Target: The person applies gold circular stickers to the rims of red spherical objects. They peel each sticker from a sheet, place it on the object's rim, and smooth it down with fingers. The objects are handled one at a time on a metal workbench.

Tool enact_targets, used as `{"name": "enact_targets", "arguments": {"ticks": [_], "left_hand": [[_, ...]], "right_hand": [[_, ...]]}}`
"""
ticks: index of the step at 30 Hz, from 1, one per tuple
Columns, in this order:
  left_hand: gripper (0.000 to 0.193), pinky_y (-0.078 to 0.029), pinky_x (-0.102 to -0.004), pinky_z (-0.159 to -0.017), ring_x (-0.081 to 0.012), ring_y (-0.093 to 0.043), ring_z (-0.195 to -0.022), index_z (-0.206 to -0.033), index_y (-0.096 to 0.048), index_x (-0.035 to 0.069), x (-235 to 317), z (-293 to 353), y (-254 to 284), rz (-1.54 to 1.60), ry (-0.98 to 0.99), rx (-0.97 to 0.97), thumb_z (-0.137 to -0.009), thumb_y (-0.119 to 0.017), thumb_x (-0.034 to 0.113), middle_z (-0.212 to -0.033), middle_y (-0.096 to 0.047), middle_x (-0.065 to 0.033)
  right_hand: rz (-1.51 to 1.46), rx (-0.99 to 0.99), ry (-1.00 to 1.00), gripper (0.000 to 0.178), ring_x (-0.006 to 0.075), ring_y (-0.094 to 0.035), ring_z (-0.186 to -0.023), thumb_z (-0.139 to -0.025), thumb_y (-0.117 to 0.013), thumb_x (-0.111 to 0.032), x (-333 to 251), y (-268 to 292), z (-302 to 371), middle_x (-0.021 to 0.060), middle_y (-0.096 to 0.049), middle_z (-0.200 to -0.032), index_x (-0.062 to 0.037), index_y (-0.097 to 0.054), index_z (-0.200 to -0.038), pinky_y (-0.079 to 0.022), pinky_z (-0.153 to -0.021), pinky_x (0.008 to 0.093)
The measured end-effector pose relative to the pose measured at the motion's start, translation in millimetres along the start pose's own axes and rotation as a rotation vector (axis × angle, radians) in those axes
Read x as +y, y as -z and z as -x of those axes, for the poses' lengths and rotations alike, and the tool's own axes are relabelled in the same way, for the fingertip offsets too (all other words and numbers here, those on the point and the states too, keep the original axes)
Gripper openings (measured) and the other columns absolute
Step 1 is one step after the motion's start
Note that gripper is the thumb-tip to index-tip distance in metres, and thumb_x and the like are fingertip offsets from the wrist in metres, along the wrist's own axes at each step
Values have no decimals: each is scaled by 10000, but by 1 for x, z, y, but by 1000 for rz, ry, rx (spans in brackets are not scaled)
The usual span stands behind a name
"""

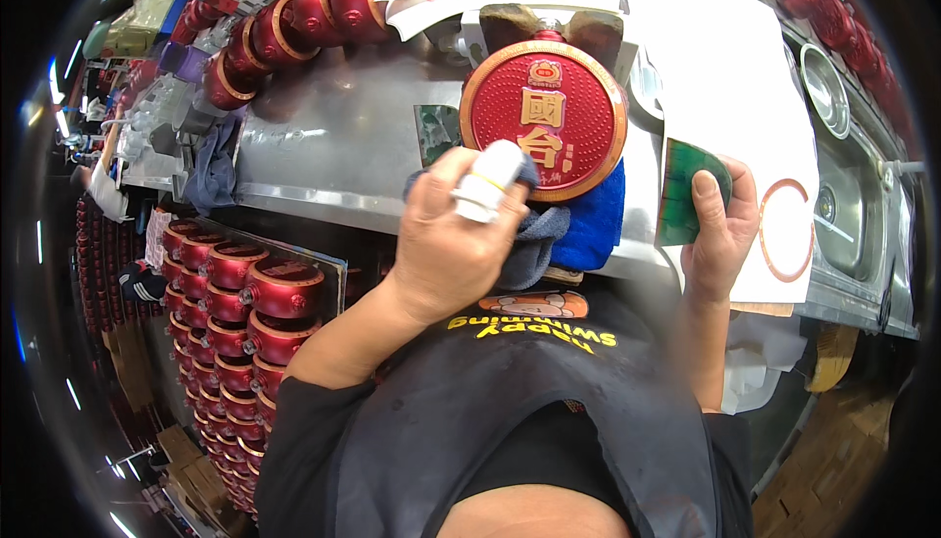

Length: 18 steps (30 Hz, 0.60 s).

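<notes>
In front of me a round red bottle (490, 97) with a gold rim and raised gold characters faces me, held in a stand. My left hand (446, 244) is closed around a short white cylinder (490, 180) with dark cloth at its end, at the lower left of the bottle. To the right, my right hand (725, 234) pinches a green translucent sheet (684, 190) between thumb and fingers, apart from the bottle. Another dark green piece (433, 129) lies left of the bottle. Under the bottle are a blue towel (596, 224) and a grey cloth (534, 256).
Red drum-shaped bottles (319, 9) line the back of the metal bench (333, 136). Many more stand stacked (235, 303) at lower left. On the right are a white sheet with a ring print (787, 229), a metal bowl (823, 90) and a sink (851, 205).
</notes>
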<state>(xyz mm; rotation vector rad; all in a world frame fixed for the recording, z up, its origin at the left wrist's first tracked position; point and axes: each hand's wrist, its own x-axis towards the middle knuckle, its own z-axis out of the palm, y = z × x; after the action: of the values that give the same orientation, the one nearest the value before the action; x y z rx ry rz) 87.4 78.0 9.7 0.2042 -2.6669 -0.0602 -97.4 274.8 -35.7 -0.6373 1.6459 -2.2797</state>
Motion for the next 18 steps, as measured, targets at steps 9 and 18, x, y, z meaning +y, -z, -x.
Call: {"name": "enact_targets", "arguments": {"ticks": [9, 18], "left_hand": [[147, -490, -442, -847, -351, -626, -1052, -955, -735, 56, -65, -30, -1, 254, 94, 157, -931, -694, 195, -1024, -728, -135], [565, -530, -397, -927, -264, -681, -1011, -1241, -575, -20, -93, -68, -31, 957, 582, -146, -914, -780, 393, -1084, -706, -176]], "right_hand": [[-7, -6, 33, 177, 66, -630, -839, -1016, -682, -112, 0, 2, -1, 36, -694, -988, -6, -618, -1143, -527, -742, 212], [-57, -37, -6, 165, 79, -640, -881, -1025, -659, -88, 7, 12, -3, 45, -688, -1027, 4, -602, -1149, -526, -771, 213]]}}
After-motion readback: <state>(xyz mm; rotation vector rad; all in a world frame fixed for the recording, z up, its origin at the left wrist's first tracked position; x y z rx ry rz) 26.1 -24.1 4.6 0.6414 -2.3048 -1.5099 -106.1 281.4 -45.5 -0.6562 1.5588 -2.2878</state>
